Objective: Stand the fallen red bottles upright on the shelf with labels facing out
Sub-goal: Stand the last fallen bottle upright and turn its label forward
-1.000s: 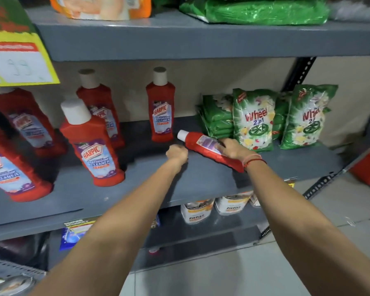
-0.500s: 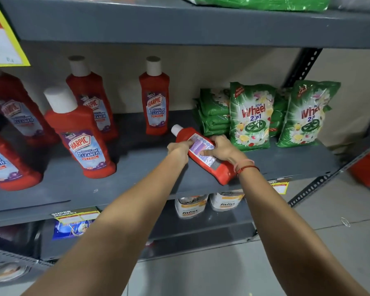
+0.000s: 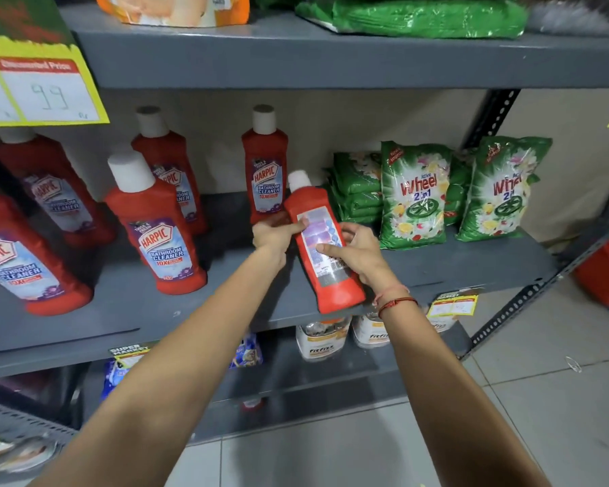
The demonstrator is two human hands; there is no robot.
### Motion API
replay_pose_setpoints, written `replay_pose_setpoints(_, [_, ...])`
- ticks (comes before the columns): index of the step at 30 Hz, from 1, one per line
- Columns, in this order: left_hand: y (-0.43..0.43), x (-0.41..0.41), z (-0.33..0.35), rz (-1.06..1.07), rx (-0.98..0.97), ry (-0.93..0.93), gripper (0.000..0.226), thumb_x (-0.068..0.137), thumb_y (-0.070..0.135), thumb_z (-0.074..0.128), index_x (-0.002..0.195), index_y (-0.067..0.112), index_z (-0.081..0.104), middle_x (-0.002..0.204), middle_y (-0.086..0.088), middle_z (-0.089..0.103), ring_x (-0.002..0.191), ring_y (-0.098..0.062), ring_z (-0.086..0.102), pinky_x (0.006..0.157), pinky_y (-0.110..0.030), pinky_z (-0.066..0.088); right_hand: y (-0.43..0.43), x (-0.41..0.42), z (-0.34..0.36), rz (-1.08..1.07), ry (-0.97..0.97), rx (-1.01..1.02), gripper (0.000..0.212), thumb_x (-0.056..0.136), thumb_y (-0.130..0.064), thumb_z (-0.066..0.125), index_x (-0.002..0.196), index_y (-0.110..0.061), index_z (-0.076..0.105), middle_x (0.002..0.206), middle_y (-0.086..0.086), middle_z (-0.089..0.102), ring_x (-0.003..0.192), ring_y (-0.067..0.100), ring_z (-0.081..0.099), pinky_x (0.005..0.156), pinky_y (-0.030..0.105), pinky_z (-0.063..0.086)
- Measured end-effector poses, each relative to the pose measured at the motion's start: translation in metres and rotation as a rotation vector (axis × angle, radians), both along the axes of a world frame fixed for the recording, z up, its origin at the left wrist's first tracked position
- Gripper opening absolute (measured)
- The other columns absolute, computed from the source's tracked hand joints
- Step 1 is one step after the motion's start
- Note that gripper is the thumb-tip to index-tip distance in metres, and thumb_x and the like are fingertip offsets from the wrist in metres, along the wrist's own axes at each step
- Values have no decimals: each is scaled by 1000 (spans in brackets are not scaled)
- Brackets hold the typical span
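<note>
I hold a red Harpic bottle (image 3: 322, 240) with a white cap in both hands, lifted above the front of the grey shelf (image 3: 127, 304). It is almost upright, tilted cap to the left, with its back label and barcode towards me. My left hand (image 3: 278, 235) grips its left side near the shoulder. My right hand (image 3: 352, 254) wraps its right side, thumb across the label. Several more red bottles stand upright on the shelf with front labels out: one behind the hands (image 3: 265, 166) and one at front left (image 3: 155, 226).
Green Wheel detergent packs (image 3: 413, 195) stand on the shelf right of the held bottle. A grey shelf board (image 3: 296, 61) runs overhead, with a yellow price card (image 3: 39, 89) hanging at left. White tubs (image 3: 322, 340) sit on the lower shelf. Tiled floor lies at right.
The bottle lay on its side on the shelf under my right hand. Both hands have taken it, lifted it off the shelf and swung it nearly upright, back label towards me.
</note>
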State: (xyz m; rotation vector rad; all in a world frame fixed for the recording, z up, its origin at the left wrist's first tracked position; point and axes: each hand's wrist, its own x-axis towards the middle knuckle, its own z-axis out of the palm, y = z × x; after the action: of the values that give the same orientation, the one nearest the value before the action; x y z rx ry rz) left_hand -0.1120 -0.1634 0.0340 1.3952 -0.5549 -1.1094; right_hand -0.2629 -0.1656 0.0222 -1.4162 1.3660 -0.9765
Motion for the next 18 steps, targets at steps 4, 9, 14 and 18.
replay_pose_setpoints(4, [10,24,35,-104,-135,-7,56,69,-5,75,122,0,55,113,-17,65,99,-28,64,87,-40,55,-4,23,14,19,-107,-43,70,60,0,85,121,4,51,116,22,65,99,28,66,90,39,54])
replay_pose_setpoints(9, [20,46,58,-151,-256,-200,59,68,-12,73,123,-2,52,120,-23,62,99,-24,62,90,-37,53,-9,45,21,53,-43,-131,60,56,-3,88,104,-16,56,105,11,69,96,26,68,90,43,55])
replay_pose_setpoints(14, [26,55,59,-168,-320,-340,64,67,-8,75,127,-1,51,120,-23,63,105,-26,63,81,-23,56,-9,56,23,125,64,-165,55,58,-12,88,105,-13,60,105,15,72,93,28,71,81,52,58])
replay_pose_setpoints(18, [31,61,54,-202,-345,-401,66,69,-3,76,129,2,50,121,-20,63,105,-23,63,93,-34,52,-9,57,26,175,146,-153,68,59,-20,87,118,-11,53,108,14,71,94,28,70,78,57,58])
